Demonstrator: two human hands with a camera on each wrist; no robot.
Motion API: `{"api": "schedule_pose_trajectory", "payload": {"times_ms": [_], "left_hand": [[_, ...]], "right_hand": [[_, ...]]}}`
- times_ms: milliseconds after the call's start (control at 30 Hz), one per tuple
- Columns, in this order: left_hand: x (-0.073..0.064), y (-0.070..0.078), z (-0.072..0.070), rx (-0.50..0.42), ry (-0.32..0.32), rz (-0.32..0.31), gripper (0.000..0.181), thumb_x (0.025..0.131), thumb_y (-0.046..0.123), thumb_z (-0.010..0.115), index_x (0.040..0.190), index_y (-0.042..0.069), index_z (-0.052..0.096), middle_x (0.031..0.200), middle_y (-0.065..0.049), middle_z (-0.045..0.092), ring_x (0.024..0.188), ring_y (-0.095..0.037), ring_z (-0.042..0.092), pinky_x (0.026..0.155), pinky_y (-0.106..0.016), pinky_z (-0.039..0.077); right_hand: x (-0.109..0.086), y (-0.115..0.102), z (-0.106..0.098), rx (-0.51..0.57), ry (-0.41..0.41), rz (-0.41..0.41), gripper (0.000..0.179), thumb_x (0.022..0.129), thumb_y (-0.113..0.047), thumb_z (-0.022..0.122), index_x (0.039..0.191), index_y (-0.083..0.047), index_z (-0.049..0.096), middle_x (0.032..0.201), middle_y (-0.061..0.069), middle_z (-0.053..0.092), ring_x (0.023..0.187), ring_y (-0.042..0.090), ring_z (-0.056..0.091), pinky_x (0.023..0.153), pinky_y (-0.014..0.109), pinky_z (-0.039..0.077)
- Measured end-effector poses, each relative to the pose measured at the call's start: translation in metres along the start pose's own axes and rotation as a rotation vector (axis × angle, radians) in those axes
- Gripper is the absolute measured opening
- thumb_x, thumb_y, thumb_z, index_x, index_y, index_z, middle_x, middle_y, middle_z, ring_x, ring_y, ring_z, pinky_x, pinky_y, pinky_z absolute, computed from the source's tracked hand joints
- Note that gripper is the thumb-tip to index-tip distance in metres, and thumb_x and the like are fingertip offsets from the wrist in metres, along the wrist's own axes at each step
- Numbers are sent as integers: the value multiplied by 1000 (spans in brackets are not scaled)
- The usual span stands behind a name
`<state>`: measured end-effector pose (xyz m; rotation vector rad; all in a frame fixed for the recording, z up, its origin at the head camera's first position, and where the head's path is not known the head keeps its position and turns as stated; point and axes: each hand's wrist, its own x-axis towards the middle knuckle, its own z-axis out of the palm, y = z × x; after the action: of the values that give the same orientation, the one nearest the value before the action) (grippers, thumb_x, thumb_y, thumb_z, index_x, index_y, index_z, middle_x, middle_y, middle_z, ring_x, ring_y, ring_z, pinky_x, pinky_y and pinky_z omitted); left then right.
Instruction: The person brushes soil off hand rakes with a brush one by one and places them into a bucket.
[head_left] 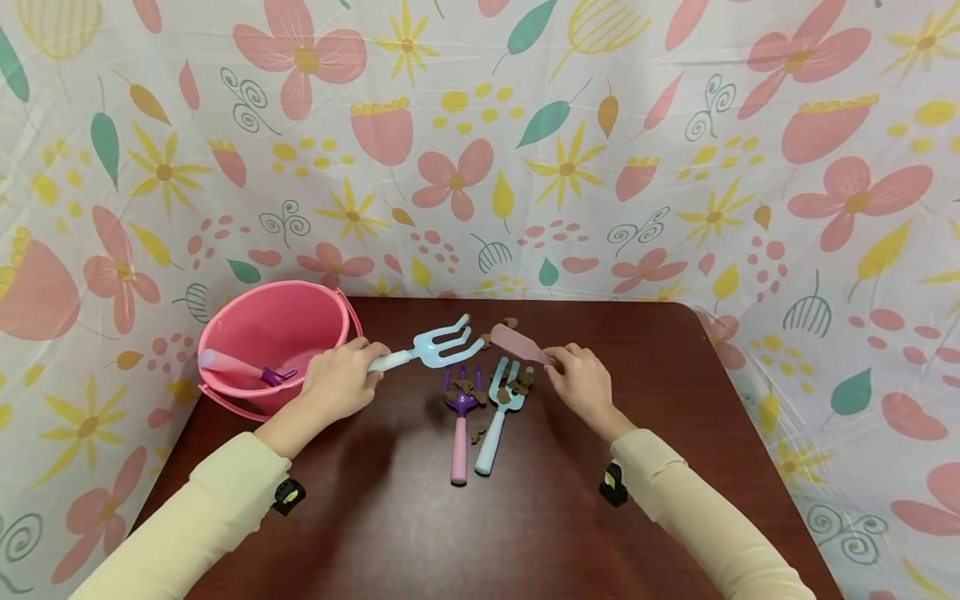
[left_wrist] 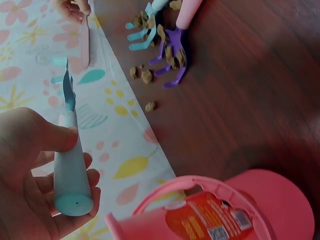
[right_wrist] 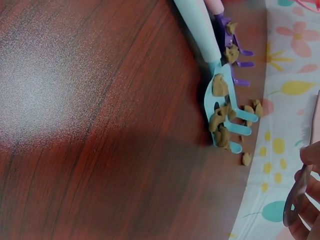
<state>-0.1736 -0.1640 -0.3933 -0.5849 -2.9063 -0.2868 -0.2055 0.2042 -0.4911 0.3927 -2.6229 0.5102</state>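
My left hand (head_left: 341, 377) grips the pale handle of a light-blue toy garden fork (head_left: 441, 342), raised above the table with its tines toward the right. A pink brush (head_left: 519, 344), its bristles visible in the left wrist view, is held by the handle in my right hand (head_left: 583, 382), close to those tines. Below them on the table lie a purple fork with a pink handle (head_left: 460, 433) and another light-blue fork (head_left: 492, 437). Brown clay-like clumps (right_wrist: 220, 120) cover parts of both lying forks, and several loose crumbs (left_wrist: 146, 76) sit around their tines.
A pink bucket (head_left: 279, 304) stands on the left of the dark wooden table (head_left: 660, 500), its handle (left_wrist: 165, 190) lowered. Inside leans a pink-handled purple tool (head_left: 243, 367). A flower-patterned cloth (head_left: 480, 167) hangs behind the table and along its sides.
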Motion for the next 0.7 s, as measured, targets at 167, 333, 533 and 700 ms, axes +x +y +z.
{"api": "schedule_pose_trajectory", "payload": {"times_ms": [167, 333, 533, 700], "left_hand": [[-4, -10, -11, 8, 5, -29, 31, 76, 18, 70, 106, 18, 64, 83, -5, 58, 57, -21, 53, 43, -33, 43], [-7, -19, -23, 12, 11, -61, 30, 77, 16, 67, 107, 17, 64, 82, -5, 57, 58, -21, 54, 42, -36, 43], [-12, -32, -35, 11, -7, -121, 33, 77, 15, 66, 110, 16, 62, 84, -6, 58, 59, -23, 53, 43, -36, 43], [-17, -38, -42, -1, -25, -148, 36, 77, 15, 67, 112, 14, 61, 85, -8, 58, 57, -22, 49, 41, -33, 41]], "right_hand": [[0, -1, -1, -1, 4, -16, 25, 77, -17, 73, 102, -13, 69, 84, 7, 64, 67, 22, 55, 53, 36, 45], [-1, 0, -3, -23, -3, -14, 25, 78, -19, 72, 102, -14, 69, 84, 6, 63, 68, 22, 56, 54, 37, 46], [-3, 0, -6, -33, -13, -4, 24, 78, -19, 72, 101, -15, 70, 84, 5, 64, 70, 23, 56, 55, 37, 46], [-7, 1, -6, -33, -31, 5, 24, 77, -18, 73, 101, -15, 70, 85, 5, 64, 70, 23, 56, 55, 37, 46]]}}
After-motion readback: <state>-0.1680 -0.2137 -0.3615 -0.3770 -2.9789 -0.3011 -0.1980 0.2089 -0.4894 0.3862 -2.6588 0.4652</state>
